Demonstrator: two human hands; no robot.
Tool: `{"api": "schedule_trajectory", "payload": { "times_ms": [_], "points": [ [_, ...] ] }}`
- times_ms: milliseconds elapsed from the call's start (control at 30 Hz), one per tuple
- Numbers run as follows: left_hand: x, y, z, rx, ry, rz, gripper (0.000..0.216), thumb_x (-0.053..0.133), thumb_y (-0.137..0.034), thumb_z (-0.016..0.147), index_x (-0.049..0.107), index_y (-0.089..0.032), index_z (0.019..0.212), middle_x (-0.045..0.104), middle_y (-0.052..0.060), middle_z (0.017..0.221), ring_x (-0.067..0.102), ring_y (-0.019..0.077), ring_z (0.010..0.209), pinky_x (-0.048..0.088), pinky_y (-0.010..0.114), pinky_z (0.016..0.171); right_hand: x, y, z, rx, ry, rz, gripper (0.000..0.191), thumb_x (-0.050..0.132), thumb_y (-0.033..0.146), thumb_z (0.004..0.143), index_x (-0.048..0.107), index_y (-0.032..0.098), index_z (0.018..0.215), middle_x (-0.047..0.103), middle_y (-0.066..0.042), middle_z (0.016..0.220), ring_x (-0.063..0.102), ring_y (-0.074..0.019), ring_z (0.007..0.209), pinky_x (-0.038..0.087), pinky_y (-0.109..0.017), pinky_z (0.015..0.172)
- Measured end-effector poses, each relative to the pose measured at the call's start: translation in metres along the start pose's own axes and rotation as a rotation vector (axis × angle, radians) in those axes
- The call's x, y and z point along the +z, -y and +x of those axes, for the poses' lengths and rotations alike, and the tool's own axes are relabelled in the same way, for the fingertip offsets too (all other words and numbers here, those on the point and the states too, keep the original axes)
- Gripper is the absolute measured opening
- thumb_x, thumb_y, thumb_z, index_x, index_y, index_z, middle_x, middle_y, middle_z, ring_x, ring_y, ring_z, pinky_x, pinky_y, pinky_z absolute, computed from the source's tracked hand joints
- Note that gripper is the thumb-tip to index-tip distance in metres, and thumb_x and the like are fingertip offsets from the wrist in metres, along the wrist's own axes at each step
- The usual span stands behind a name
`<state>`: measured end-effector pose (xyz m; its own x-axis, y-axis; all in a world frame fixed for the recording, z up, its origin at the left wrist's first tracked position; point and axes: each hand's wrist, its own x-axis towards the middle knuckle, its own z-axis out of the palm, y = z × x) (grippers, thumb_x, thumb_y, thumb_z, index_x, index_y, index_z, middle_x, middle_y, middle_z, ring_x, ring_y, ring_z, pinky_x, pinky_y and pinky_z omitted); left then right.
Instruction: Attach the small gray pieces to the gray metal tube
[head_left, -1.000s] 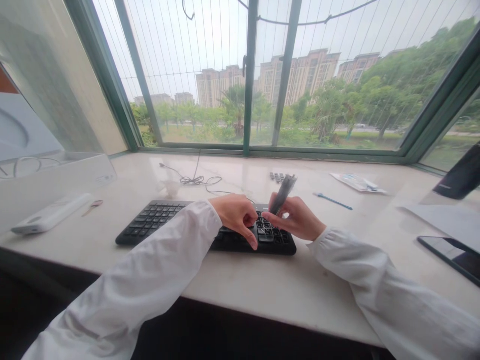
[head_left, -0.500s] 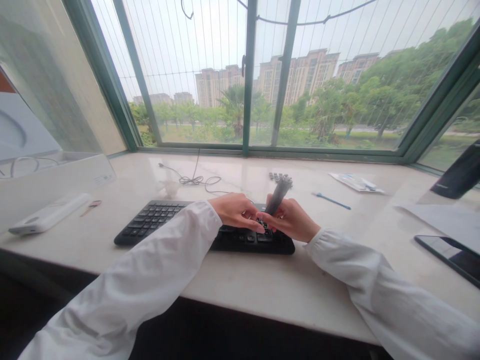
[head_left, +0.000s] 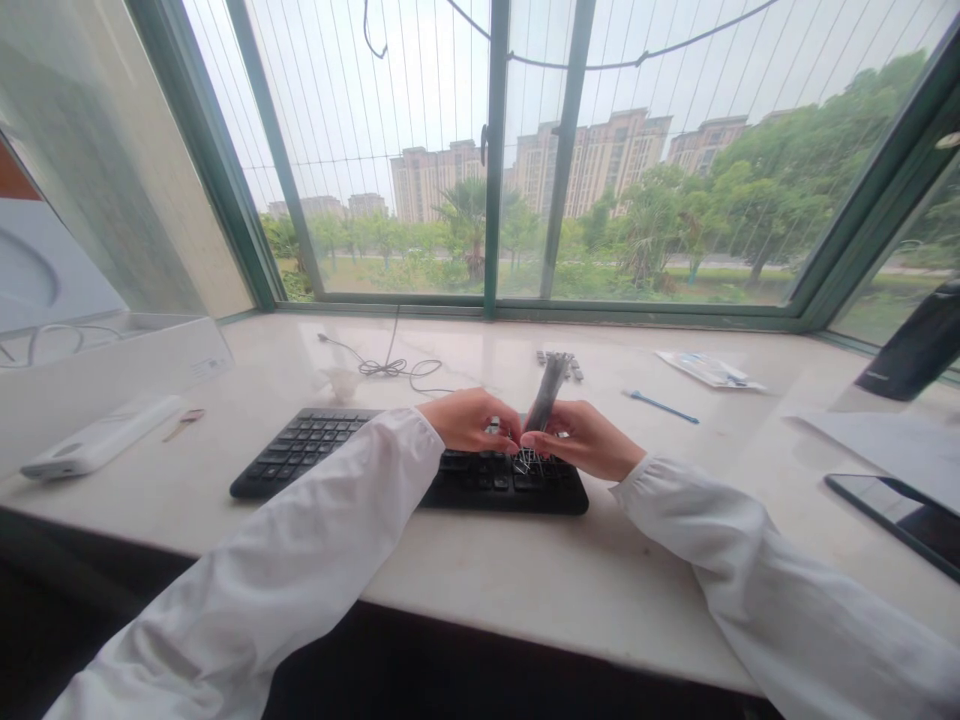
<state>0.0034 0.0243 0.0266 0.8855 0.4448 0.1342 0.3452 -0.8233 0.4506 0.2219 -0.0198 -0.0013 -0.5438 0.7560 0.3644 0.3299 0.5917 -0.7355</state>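
Indoors | pale counter (head_left: pixel 480 580), green-framed window (head_left: pixel 492 220) | right fingers (head_left: pixel 546 441) clamped on dark bundle (head_left: pixel 546 392) | left fingers (head_left: pixel 496 442): can't tell

Behind the keyboard (head_left: pixel 311 448) lie a cable (head_left: pixel 384 368) and keycaps (head_left: pixel 575 371). A key (head_left: pixel 184 425) lies left of it, a phone (head_left: pixel 896 518) (well apart) right.

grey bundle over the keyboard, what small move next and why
Perhaps pinch a pale strand with the left hand: strands show beneath the grey bundle, gripped in the right hand above the keyboard, and the left fingertips are close by.
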Motion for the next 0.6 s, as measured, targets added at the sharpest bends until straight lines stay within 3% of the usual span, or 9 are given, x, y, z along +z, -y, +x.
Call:
{"api": "schedule_trajectory", "payload": {
  "times_ms": [367,600],
  "points": [
    [0.005,0.001,0.002,-0.084,0.008,-0.142,0.016,0.068,-0.028,0.078,0.074,-0.014,0.081,0.063,-0.003,0.069,0.049,0.0087,0.065,0.036,0.019,0.06,0.006,0.001,0.001,-0.025,-0.03,-0.185,0.034,0.052,0.05,0.094,0.062,0.018,0.098,0.071,-0.005,0.085,0.063,-0.0175,0.073,0.046,-0.027,0.066],
    [0.007,-0.003,0.004,-0.258,-0.007,-0.165,0.02,0.074,-0.034,0.072,0.077,-0.014,0.076,0.055,-0.005,0.058,0.044,0.0081,0.059,0.035,0.021,0.06,0.014,-0.001,0.003,0.029,-0.079,-0.247,0.033,0.049,0.049,0.095,0.042,0.023,0.077,0.067,0.001,0.07,0.061,-0.0161,0.063,0.04,-0.026,0.059]
  ]
}}
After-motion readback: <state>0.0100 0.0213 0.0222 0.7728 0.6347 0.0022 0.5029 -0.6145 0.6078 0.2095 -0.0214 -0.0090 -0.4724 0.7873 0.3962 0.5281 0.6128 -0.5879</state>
